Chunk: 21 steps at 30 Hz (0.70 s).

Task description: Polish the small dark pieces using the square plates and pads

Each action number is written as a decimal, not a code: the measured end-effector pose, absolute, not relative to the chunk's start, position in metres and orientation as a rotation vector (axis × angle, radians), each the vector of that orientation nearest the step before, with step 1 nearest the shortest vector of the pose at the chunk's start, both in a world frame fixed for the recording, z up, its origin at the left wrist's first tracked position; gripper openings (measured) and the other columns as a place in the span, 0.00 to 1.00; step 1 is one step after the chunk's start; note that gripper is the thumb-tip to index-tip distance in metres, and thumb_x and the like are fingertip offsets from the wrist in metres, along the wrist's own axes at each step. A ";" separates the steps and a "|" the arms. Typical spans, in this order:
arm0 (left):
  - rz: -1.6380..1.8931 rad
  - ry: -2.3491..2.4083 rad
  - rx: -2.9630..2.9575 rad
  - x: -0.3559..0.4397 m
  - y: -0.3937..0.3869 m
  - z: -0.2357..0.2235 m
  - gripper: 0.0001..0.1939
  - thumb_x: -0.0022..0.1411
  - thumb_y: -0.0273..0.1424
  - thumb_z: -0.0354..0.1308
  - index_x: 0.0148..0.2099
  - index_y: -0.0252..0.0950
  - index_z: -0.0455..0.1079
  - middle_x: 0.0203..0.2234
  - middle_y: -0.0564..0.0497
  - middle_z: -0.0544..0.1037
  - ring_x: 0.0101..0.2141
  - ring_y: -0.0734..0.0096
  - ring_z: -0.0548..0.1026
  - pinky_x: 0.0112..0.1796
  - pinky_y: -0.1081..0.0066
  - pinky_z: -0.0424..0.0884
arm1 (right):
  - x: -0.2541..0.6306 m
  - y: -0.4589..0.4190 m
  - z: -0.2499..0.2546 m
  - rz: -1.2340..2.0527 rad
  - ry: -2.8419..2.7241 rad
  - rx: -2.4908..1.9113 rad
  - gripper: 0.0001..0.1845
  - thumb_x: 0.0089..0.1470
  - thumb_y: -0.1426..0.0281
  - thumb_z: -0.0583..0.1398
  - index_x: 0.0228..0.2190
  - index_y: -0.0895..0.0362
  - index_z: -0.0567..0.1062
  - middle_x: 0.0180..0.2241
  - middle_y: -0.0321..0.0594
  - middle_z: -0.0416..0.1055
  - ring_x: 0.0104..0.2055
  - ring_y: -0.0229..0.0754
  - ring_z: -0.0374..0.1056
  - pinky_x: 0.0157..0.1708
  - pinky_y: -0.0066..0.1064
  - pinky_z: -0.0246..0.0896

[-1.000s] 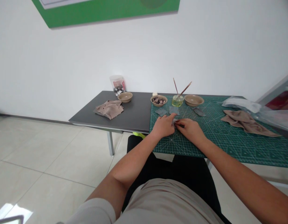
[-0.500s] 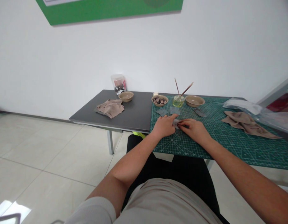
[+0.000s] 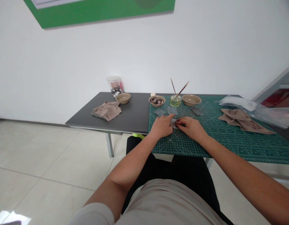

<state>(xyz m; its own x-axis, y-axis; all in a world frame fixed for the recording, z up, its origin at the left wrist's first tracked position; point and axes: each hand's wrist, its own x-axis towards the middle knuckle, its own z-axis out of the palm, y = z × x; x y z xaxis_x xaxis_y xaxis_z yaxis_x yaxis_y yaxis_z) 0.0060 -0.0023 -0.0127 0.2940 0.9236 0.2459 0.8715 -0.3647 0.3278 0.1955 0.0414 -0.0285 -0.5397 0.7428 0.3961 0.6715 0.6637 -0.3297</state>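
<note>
A small grey sheet [image 3: 173,122] lies on the green cutting mat [image 3: 193,147] between my two hands. My left hand [image 3: 162,126] rests at its left side, forefinger stretched along the far edge and thumb apart, steadying it. The fingertips of my right hand [image 3: 190,126] pinch a small dark piece [image 3: 177,124] against the sheet; the fingers hide most of it. Beyond the hands lie a grey square [image 3: 172,110], a second grey square [image 3: 159,112] and a darker grey strip [image 3: 196,110].
Behind the squares stand a bowl of small dark and pinkish chunks [image 3: 157,104], a glass jar of yellowish liquid [image 3: 175,101] with two sticks, and a brown bowl [image 3: 191,100]. Brown cloth [image 3: 242,120] and a plastic bag [image 3: 259,109] lie right; another cloth [image 3: 107,111], bowl [image 3: 123,98] and tub [image 3: 115,86] left.
My right hand has shifted slightly rightward from the left hand, baring more of the grey sheet. My left hand stays in place on the mat. The camera view has shifted slightly.
</note>
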 end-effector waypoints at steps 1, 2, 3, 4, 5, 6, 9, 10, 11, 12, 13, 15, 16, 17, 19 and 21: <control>0.592 1.694 2.418 0.006 -0.002 -0.013 0.30 0.61 0.26 0.49 0.65 0.42 0.56 0.55 0.47 0.75 0.54 0.56 0.71 0.53 0.56 0.66 | 0.196 0.041 -0.028 0.193 -2.374 -1.102 0.08 0.55 0.69 0.61 0.31 0.54 0.82 0.39 0.42 0.80 0.44 0.48 0.75 0.48 0.39 0.68; 0.579 1.696 2.420 0.006 -0.002 -0.013 0.30 0.61 0.26 0.49 0.65 0.42 0.57 0.56 0.47 0.75 0.54 0.56 0.70 0.54 0.56 0.66 | 0.196 0.041 -0.026 0.192 -2.372 -1.121 0.07 0.55 0.70 0.61 0.31 0.54 0.81 0.39 0.42 0.80 0.44 0.48 0.75 0.48 0.39 0.68; 0.566 1.693 2.426 0.005 -0.002 -0.013 0.29 0.62 0.26 0.49 0.65 0.41 0.57 0.57 0.47 0.74 0.55 0.56 0.70 0.54 0.56 0.66 | 0.196 0.041 -0.025 0.184 -2.367 -1.150 0.07 0.55 0.70 0.61 0.31 0.54 0.81 0.38 0.42 0.80 0.43 0.48 0.74 0.47 0.39 0.68; 0.557 1.684 2.434 0.005 -0.001 -0.013 0.29 0.62 0.26 0.49 0.65 0.41 0.57 0.57 0.47 0.74 0.55 0.56 0.70 0.55 0.56 0.66 | 0.195 0.041 -0.024 0.175 -2.351 -1.184 0.07 0.54 0.70 0.61 0.31 0.54 0.81 0.37 0.43 0.80 0.43 0.49 0.74 0.46 0.39 0.68; 0.557 1.667 2.441 0.004 -0.001 -0.014 0.29 0.62 0.26 0.49 0.65 0.41 0.58 0.57 0.47 0.73 0.56 0.56 0.69 0.55 0.56 0.65 | 0.194 0.041 -0.023 0.169 -2.322 -1.216 0.07 0.54 0.70 0.61 0.32 0.55 0.80 0.37 0.43 0.79 0.43 0.49 0.74 0.46 0.40 0.68; 0.566 1.642 2.447 0.004 0.000 -0.014 0.28 0.62 0.26 0.50 0.65 0.40 0.58 0.58 0.46 0.73 0.56 0.57 0.69 0.56 0.57 0.65 | 0.193 0.041 -0.022 0.175 -2.273 -1.240 0.06 0.54 0.69 0.61 0.33 0.55 0.80 0.36 0.43 0.79 0.42 0.49 0.74 0.45 0.40 0.68; 0.678 1.546 2.439 0.002 0.003 -0.016 0.28 0.62 0.26 0.51 0.64 0.36 0.60 0.57 0.45 0.73 0.56 0.60 0.68 0.58 0.61 0.64 | 0.190 0.042 -0.021 0.319 -2.041 -1.254 0.09 0.50 0.69 0.63 0.37 0.56 0.77 0.37 0.43 0.77 0.39 0.47 0.74 0.43 0.40 0.69; 0.726 1.523 2.429 0.001 0.003 -0.016 0.27 0.62 0.27 0.52 0.64 0.36 0.61 0.57 0.44 0.73 0.56 0.60 0.68 0.58 0.61 0.64 | 0.190 0.042 -0.021 0.420 -1.971 -1.239 0.12 0.49 0.68 0.64 0.38 0.56 0.75 0.36 0.42 0.77 0.37 0.46 0.74 0.42 0.39 0.70; 0.766 1.504 2.418 0.000 0.004 -0.016 0.27 0.62 0.28 0.52 0.64 0.36 0.61 0.57 0.45 0.73 0.56 0.61 0.68 0.58 0.61 0.65 | 0.189 0.043 -0.022 0.540 -1.912 -1.213 0.15 0.47 0.68 0.65 0.40 0.55 0.73 0.36 0.41 0.77 0.35 0.45 0.74 0.40 0.39 0.70; 0.788 1.484 2.411 0.000 0.004 -0.016 0.27 0.63 0.29 0.53 0.65 0.37 0.61 0.57 0.46 0.73 0.56 0.61 0.68 0.57 0.61 0.65 | 0.188 0.044 -0.023 0.671 -1.863 -1.179 0.18 0.46 0.68 0.66 0.41 0.55 0.72 0.36 0.40 0.77 0.34 0.44 0.74 0.38 0.38 0.71; 0.795 1.467 2.404 -0.001 0.005 -0.015 0.27 0.63 0.30 0.54 0.64 0.40 0.62 0.56 0.47 0.74 0.55 0.61 0.68 0.57 0.60 0.65 | 0.186 0.045 -0.024 0.800 -1.820 -1.138 0.21 0.45 0.67 0.67 0.42 0.54 0.70 0.36 0.39 0.77 0.34 0.43 0.75 0.37 0.37 0.71; 0.798 1.456 2.379 -0.003 0.005 -0.014 0.25 0.64 0.30 0.55 0.62 0.45 0.65 0.55 0.50 0.76 0.54 0.61 0.69 0.56 0.58 0.65 | 0.181 0.046 -0.027 0.992 -1.736 -1.060 0.26 0.42 0.68 0.68 0.44 0.53 0.68 0.38 0.39 0.76 0.34 0.42 0.75 0.35 0.36 0.72; 0.804 1.450 2.360 -0.003 0.005 -0.013 0.23 0.64 0.30 0.56 0.60 0.45 0.68 0.53 0.51 0.77 0.53 0.61 0.69 0.55 0.58 0.65 | 0.179 0.046 -0.029 1.042 -1.707 -1.035 0.27 0.41 0.69 0.69 0.44 0.53 0.67 0.39 0.39 0.76 0.34 0.42 0.76 0.35 0.36 0.72; 0.817 1.440 2.341 -0.004 0.006 -0.013 0.20 0.64 0.30 0.56 0.58 0.45 0.70 0.52 0.51 0.78 0.52 0.61 0.70 0.55 0.58 0.66 | 0.176 0.046 -0.029 1.068 -1.692 -1.021 0.28 0.41 0.70 0.68 0.44 0.53 0.67 0.39 0.39 0.77 0.35 0.43 0.76 0.37 0.37 0.72; 0.853 1.423 2.298 -0.005 0.006 -0.013 0.16 0.63 0.29 0.57 0.53 0.42 0.74 0.48 0.51 0.80 0.49 0.63 0.71 0.53 0.61 0.67 | 0.172 0.045 -0.028 1.082 -1.708 -1.028 0.26 0.42 0.70 0.68 0.44 0.52 0.67 0.37 0.38 0.78 0.36 0.44 0.76 0.39 0.38 0.72; 0.901 1.451 2.229 -0.006 0.007 -0.014 0.13 0.62 0.27 0.57 0.49 0.40 0.75 0.45 0.50 0.80 0.46 0.65 0.73 0.51 0.65 0.68 | 0.172 0.044 -0.024 1.055 -1.771 -1.071 0.24 0.45 0.68 0.68 0.44 0.52 0.68 0.35 0.38 0.79 0.37 0.45 0.76 0.40 0.39 0.71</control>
<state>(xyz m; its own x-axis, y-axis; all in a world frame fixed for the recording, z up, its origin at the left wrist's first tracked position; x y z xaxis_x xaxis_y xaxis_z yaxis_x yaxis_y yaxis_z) -0.0063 0.0067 -0.0135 0.2808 0.9026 0.3263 0.6927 -0.4259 0.5820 0.1720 0.0441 -0.0243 -0.3257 0.9231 0.2042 0.2596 0.2950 -0.9196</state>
